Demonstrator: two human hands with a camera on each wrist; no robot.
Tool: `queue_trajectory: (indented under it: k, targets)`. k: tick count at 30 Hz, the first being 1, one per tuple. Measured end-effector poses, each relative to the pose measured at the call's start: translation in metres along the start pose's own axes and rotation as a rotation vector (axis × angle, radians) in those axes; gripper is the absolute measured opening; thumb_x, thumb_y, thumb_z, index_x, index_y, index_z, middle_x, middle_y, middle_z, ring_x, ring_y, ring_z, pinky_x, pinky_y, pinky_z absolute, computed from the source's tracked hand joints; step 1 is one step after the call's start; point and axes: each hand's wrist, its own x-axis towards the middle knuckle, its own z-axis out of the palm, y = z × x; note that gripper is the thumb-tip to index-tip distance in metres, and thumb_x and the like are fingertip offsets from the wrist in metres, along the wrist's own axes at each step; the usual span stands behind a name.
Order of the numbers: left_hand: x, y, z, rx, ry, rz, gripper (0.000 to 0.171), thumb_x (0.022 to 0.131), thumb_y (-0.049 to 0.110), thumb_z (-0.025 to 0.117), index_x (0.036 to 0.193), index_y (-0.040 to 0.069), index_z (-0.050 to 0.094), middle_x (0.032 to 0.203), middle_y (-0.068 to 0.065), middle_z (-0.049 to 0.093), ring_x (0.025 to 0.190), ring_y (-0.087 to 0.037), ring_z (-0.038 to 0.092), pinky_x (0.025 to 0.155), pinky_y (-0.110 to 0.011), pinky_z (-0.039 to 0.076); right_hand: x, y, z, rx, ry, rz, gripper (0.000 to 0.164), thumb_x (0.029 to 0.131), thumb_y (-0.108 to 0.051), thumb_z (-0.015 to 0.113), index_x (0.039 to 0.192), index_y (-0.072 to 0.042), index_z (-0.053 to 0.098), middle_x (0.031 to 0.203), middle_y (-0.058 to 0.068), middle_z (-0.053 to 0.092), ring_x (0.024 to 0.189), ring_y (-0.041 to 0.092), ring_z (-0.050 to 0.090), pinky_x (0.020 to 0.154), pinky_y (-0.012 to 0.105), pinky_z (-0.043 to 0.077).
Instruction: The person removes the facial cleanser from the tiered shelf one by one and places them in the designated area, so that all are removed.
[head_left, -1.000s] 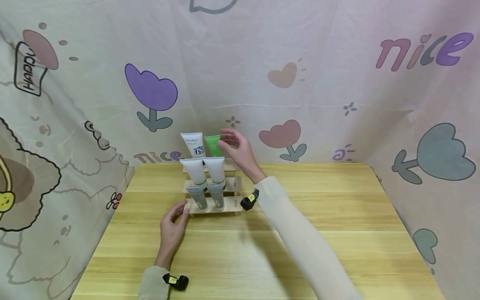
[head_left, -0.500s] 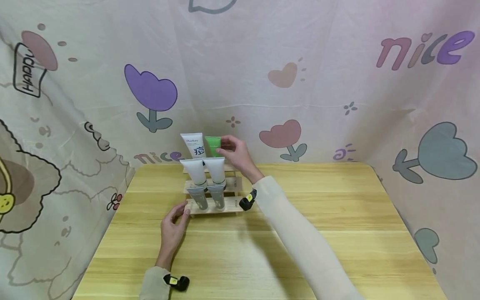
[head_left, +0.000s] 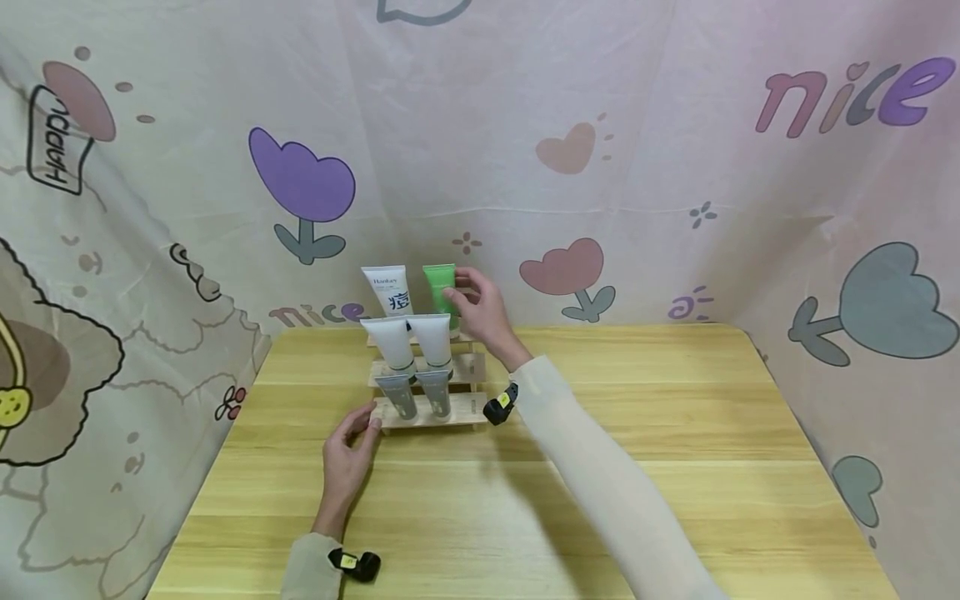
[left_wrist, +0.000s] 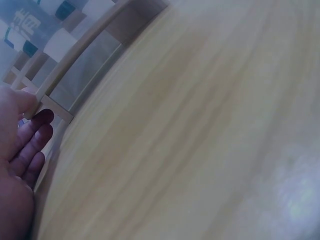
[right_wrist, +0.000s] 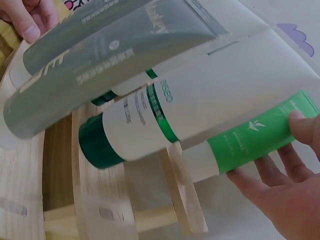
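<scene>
A tiered wooden display rack (head_left: 468,408) stands at the back of the table, holding squeeze tubes cap-down. My right hand (head_left: 486,310) pinches a green squeeze tube (head_left: 438,283) with a white cap, on the top tier's right. In the right wrist view the thumb lies on the front of the green tube (right_wrist: 260,131), with fingers behind it. Beside it is a white tube with blue lettering (head_left: 387,287). Two white tubes (head_left: 431,340) fill the middle tier and two grey tubes (head_left: 435,393) the bottom one. My left hand (head_left: 347,462) grips the rack's front left corner.
A pale wood-grain table (head_left: 600,467) carries the rack left of centre. Close behind its back edge hangs a patterned cloth (head_left: 465,150), which also covers both sides. The right forearm passes to the right of the rack.
My right hand has taken hold of the green tube. The tube has moved right and slightly up, away from the lettered white tube. The left hand has stayed at the rack corner.
</scene>
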Motion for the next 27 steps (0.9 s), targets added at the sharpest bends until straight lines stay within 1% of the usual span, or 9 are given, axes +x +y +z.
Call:
queue_trajectory:
  k: [2,6,9,11,13,16,18,21,27]
  targets:
    - [0.000,0.000,0.000,0.002,0.002,-0.001,0.027,0.097,0.001,0.070,0.123,-0.003,0.071,0.109,-0.020,0.074,0.093,-0.028,0.067,0.081,-0.018,0.049,-0.002,0.001,-0.003,0.019,0.007,0.003,0.033,0.105,-0.011,0.059,0.137,-0.003,0.056,0.130,0.019,0.061,0.117,0.031,0.064,0.093,0.038,0.056]
    - [0.000,0.000,0.000,-0.009,0.008,0.002,0.027,0.096,0.000,0.071,0.122,-0.004,0.071,0.107,-0.020,0.074,0.092,-0.026,0.067,0.080,-0.017,0.049,-0.006,0.003,-0.011,0.058,0.010,0.054,0.038,0.108,-0.018,0.055,0.144,-0.009,0.049,0.130,0.020,0.062,0.113,0.035,0.066,0.084,0.041,0.059]
    - [0.001,-0.001,0.000,-0.011,0.003,0.007,0.027,0.096,0.001,0.071,0.122,-0.004,0.071,0.108,-0.020,0.074,0.093,-0.025,0.067,0.081,-0.017,0.049,-0.010,0.004,-0.017,0.068,0.022,0.085,0.042,0.108,-0.022,0.055,0.148,-0.012,0.047,0.129,0.021,0.064,0.112,0.035,0.067,0.083,0.041,0.060]
    - [0.002,-0.001,0.000,-0.008,0.000,0.013,0.027,0.096,0.001,0.070,0.122,-0.003,0.071,0.109,-0.019,0.074,0.093,-0.025,0.067,0.081,-0.017,0.049,-0.013,0.005,-0.020,0.070,0.041,0.082,0.044,0.107,-0.022,0.057,0.149,-0.012,0.048,0.126,0.022,0.067,0.109,0.033,0.068,0.081,0.041,0.060]
    - [0.002,-0.001,0.000,-0.006,-0.002,0.019,0.027,0.096,0.001,0.070,0.122,-0.004,0.071,0.109,-0.019,0.074,0.093,-0.026,0.067,0.081,-0.018,0.050,-0.014,0.007,-0.024,0.057,0.064,0.067,0.045,0.106,-0.021,0.059,0.149,-0.012,0.049,0.120,0.023,0.070,0.099,0.030,0.070,0.076,0.039,0.060]
    - [0.002,-0.001,0.000,-0.006,0.003,0.016,0.026,0.096,0.000,0.070,0.122,-0.004,0.071,0.108,-0.019,0.074,0.092,-0.026,0.067,0.081,-0.018,0.049,-0.017,0.008,-0.029,0.041,0.101,0.044,0.044,0.105,-0.020,0.062,0.147,-0.012,0.050,0.110,0.022,0.073,0.086,0.025,0.070,0.069,0.034,0.057]
    - [0.001,-0.001,0.000,-0.004,0.005,0.011,0.027,0.096,0.000,0.070,0.122,-0.004,0.071,0.108,-0.019,0.074,0.092,-0.026,0.067,0.081,-0.018,0.049,-0.019,0.008,-0.033,0.030,0.125,0.037,0.042,0.105,-0.019,0.063,0.144,-0.013,0.051,0.107,0.021,0.074,0.083,0.023,0.069,0.066,0.031,0.055]
    - [0.001,0.001,0.001,-0.003,0.004,-0.001,0.027,0.096,0.000,0.070,0.122,-0.003,0.071,0.108,-0.019,0.074,0.092,-0.027,0.067,0.081,-0.019,0.050,-0.023,0.007,-0.038,0.032,0.163,0.035,0.039,0.104,-0.017,0.064,0.140,-0.010,0.052,0.109,0.020,0.074,0.088,0.024,0.072,0.067,0.029,0.057]
    - [0.000,0.002,0.000,0.019,-0.003,-0.011,0.028,0.097,0.002,0.070,0.124,-0.003,0.070,0.109,-0.020,0.074,0.093,-0.026,0.067,0.082,-0.019,0.049,-0.033,0.009,-0.049,0.049,0.194,0.063,0.038,0.103,-0.012,0.064,0.138,-0.003,0.053,0.112,0.023,0.072,0.095,0.034,0.073,0.070,0.035,0.060]
